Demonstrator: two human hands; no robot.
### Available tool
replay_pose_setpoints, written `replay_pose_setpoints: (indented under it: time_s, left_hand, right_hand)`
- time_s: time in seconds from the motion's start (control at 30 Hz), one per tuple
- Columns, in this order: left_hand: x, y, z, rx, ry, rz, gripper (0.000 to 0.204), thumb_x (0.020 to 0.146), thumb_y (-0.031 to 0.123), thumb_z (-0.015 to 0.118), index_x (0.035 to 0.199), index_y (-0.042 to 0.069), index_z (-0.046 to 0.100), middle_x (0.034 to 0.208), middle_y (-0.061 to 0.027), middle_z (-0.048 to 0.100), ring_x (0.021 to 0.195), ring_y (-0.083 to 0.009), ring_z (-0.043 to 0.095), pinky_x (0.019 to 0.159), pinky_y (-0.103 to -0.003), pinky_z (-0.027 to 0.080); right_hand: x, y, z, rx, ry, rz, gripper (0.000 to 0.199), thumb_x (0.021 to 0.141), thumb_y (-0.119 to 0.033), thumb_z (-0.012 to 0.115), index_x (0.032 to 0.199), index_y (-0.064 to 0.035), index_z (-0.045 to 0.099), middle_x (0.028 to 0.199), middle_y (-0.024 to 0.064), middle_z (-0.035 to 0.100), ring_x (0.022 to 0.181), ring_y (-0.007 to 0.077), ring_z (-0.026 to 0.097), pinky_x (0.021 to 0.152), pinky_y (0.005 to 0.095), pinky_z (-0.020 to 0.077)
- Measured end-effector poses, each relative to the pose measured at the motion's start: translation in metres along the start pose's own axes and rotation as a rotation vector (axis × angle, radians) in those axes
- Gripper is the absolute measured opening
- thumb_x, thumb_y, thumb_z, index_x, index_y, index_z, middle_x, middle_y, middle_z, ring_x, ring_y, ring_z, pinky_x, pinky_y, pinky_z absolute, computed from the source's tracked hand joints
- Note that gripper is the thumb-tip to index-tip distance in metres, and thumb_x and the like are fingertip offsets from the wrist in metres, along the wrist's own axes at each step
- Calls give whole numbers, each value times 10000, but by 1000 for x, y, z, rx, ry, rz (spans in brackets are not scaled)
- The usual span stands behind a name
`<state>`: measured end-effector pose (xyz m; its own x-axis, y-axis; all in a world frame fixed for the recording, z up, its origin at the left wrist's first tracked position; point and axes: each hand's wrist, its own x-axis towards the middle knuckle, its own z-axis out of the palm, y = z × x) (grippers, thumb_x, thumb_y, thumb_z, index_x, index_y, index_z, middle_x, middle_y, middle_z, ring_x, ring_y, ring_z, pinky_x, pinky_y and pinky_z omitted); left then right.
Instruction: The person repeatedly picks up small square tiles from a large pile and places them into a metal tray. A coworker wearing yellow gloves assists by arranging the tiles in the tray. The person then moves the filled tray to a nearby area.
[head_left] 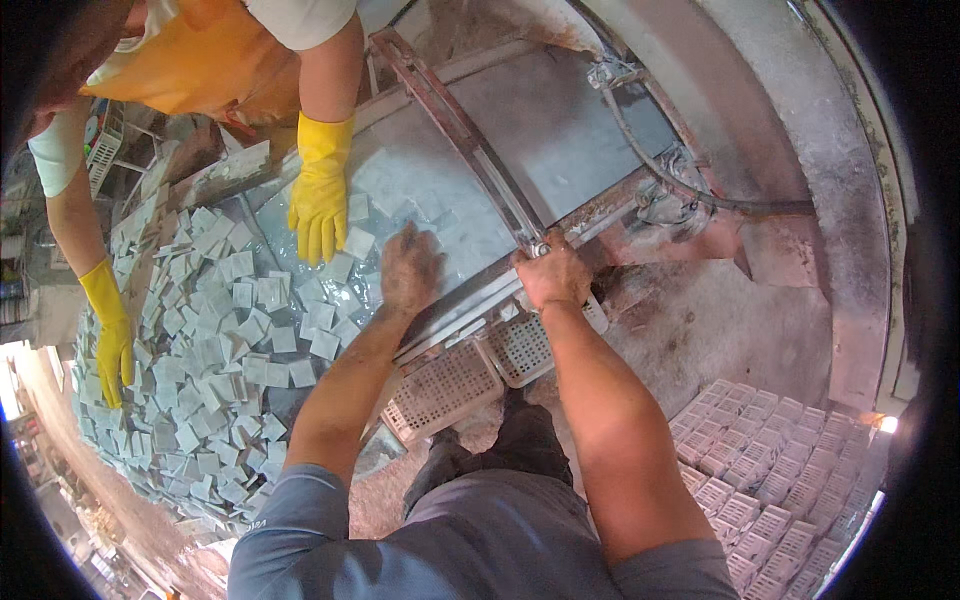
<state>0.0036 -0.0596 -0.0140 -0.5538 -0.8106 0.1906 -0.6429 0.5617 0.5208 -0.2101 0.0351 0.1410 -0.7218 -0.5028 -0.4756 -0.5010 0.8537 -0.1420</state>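
Note:
My right hand (555,272) is closed round the near end of a long metal guide bar (460,135) that lies across a wet metal worktable (560,120). My left hand (412,270) is low over the wet surface left of the bar, fingers apart and bent down, their tips partly hidden. Beside it lie several small square grey-white tiles (358,242). A large heap of such tiles (225,330) covers the table's left part. Across from me a co-worker's yellow-gloved hand (320,215) hangs over the heap's edge, and the other yellow glove (113,340) touches its far-left side.
White perforated baskets (445,390) hang or stand under the table's near edge, by my legs. Rows of stacked white crates (760,460) fill the lower right. A black hose (740,205) runs along the big curved machine housing (790,150) at the right.

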Motion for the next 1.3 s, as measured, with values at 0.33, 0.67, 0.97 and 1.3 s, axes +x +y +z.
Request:
replay_pose_setpoints:
  time_s: [0.33,0.67,0.97,1.3]
  left_hand:
    - [-4,-63,27,-458,-78,-59,455,803,-14,746,1248,70,708,1361,-185,638,1246,-383,602,1082,-455,502]
    - [-9,-47,-46,-26,-86,139,382,844,33,767,1217,39,684,1340,-183,611,1219,-406,588,1082,-453,494]
    - [62,-51,-3,-159,-240,194,445,1061,230,506,1466,46,513,1547,-220,438,1410,-420,446,1192,-423,396]
    - [24,-38,29,-136,-53,363,393,915,114,675,1296,24,636,1351,-213,589,1319,-386,530,1149,-440,440]
  right_hand:
    - [-1,-5,1,-37,44,-13,683,846,-555,760,1386,-161,619,1242,174,729,1124,345,722,917,455,589]
    - [-1,-6,4,-4,61,-21,688,834,-518,739,1373,-109,611,1271,221,703,1172,381,691,965,483,565]
    - [-3,0,7,73,129,-21,599,817,-478,767,1260,-86,672,1114,239,744,1071,433,708,894,510,570]
    - [-12,-5,11,165,201,-59,582,744,-388,854,1194,-80,650,1015,239,753,994,447,716,889,524,535]
